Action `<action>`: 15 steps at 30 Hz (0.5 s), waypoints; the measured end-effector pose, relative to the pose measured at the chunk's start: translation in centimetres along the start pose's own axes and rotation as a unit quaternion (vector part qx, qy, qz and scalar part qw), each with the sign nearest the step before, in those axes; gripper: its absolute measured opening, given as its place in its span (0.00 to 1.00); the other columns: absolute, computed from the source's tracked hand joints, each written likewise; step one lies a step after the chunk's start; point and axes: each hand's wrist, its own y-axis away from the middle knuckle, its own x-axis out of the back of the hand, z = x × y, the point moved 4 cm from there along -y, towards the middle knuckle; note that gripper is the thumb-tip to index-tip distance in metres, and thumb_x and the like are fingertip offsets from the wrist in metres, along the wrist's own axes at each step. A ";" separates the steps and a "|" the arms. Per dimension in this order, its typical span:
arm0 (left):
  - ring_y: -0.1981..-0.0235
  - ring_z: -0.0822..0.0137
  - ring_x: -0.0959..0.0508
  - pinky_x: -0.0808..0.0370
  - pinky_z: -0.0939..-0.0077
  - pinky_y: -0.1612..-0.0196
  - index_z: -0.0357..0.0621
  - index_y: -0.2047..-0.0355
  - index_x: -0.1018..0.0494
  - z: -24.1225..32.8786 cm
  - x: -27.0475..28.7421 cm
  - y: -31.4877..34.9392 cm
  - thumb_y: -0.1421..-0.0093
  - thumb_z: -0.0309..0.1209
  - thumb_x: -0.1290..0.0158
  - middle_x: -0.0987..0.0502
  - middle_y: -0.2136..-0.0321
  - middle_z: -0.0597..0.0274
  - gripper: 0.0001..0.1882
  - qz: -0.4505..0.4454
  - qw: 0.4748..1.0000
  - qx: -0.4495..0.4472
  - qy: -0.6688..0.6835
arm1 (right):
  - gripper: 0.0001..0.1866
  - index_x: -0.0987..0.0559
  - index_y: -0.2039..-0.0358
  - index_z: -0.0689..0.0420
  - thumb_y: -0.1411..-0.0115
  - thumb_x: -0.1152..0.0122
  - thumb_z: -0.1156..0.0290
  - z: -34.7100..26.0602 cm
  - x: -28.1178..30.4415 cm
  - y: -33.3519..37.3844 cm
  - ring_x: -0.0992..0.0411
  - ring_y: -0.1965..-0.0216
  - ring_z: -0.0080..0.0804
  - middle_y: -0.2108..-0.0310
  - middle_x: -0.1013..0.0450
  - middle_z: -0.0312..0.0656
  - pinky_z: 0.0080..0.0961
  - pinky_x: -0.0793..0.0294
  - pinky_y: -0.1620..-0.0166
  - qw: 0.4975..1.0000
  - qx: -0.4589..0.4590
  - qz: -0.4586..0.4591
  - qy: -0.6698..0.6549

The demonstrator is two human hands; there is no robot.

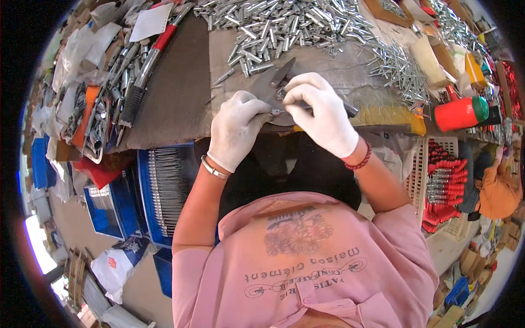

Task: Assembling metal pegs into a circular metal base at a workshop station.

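My left hand (236, 130), in a white glove, pinches a small silvery metal piece (276, 111) between thumb and forefinger at the near edge of the worktable. Close by on its right, my gloved right hand (322, 113) is closed, its fingers curled toward the piece; whatever they grip is hidden or too small to name. A dark pointed blade-like metal tool (283, 71) lies just beyond the fingers. From under the right hand sticks out a dark rod-like end (350, 109). Farther back spreads a big heap of silvery metal sleeves (273, 33).
Thin metal pins (396, 71) are piled at the right, near a red and green spool (461, 113). Assorted hand tools (98, 112) crowd the left. Below stand a blue bin of metal rods (164, 188) and a crate of red-handled parts (444, 183). Another person (499, 191) is far right.
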 end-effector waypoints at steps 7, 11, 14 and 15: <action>0.63 0.52 0.19 0.23 0.61 0.61 0.48 0.68 0.18 0.2 0.0 0.2 0.47 0.26 0.34 0.21 0.67 0.59 0.06 0.040 0.999 -0.009 0.029 | 0.04 0.18 0.69 0.58 0.46 0.32 0.79 -0.3 -1.8 0.2 0.23 0.51 0.45 0.58 0.21 0.42 0.38 0.27 0.45 0.999 0.004 -0.015 0.033; 0.64 0.53 0.19 0.22 0.61 0.61 0.49 0.68 0.19 0.3 0.2 0.2 0.47 0.26 0.34 0.21 0.68 0.60 0.06 0.041 0.999 -0.019 0.011 | 0.04 0.18 0.68 0.58 0.45 0.32 0.79 -0.2 -1.9 0.2 0.24 0.51 0.45 0.58 0.21 0.42 0.39 0.27 0.44 0.999 0.007 -0.015 0.035; 0.63 0.53 0.19 0.22 0.62 0.61 0.49 0.68 0.19 0.2 0.1 0.3 0.47 0.26 0.34 0.21 0.68 0.60 0.06 0.034 0.999 -0.001 0.024 | 0.04 0.18 0.68 0.58 0.45 0.32 0.79 -0.3 -2.0 0.3 0.24 0.51 0.45 0.58 0.21 0.42 0.39 0.27 0.44 0.999 0.003 -0.019 0.034; 0.63 0.53 0.19 0.22 0.62 0.60 0.49 0.68 0.19 0.1 0.1 0.2 0.46 0.26 0.34 0.21 0.68 0.61 0.06 0.038 0.999 -0.009 0.021 | 0.04 0.18 0.68 0.58 0.45 0.32 0.79 -0.2 -2.1 0.4 0.24 0.51 0.45 0.58 0.21 0.42 0.39 0.27 0.44 0.999 0.004 -0.020 0.034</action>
